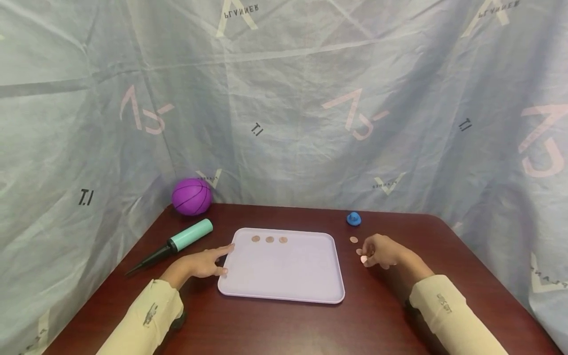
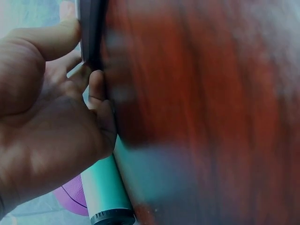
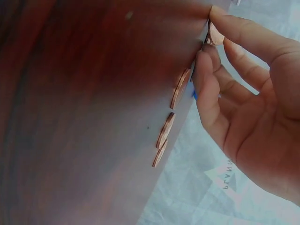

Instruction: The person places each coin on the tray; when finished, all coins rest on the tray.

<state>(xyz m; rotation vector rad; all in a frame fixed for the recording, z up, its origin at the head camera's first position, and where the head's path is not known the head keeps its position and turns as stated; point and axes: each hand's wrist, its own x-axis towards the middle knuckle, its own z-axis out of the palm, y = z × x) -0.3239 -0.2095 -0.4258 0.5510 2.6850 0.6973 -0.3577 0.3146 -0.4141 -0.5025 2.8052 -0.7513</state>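
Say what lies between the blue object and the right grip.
In the head view, a coin lies on the table between the blue object and the right grip; a second coin shows closer to the grip.

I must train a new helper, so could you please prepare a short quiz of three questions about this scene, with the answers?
1. How many coins lie on the tray?
2. True or false: in the head view, the ball is at the far right corner of the table.
3. What does the left hand touch? A: the air pump; B: the tray; C: the ball.

Key: 1: three. 2: false, it is at the far left corner. 3: B.
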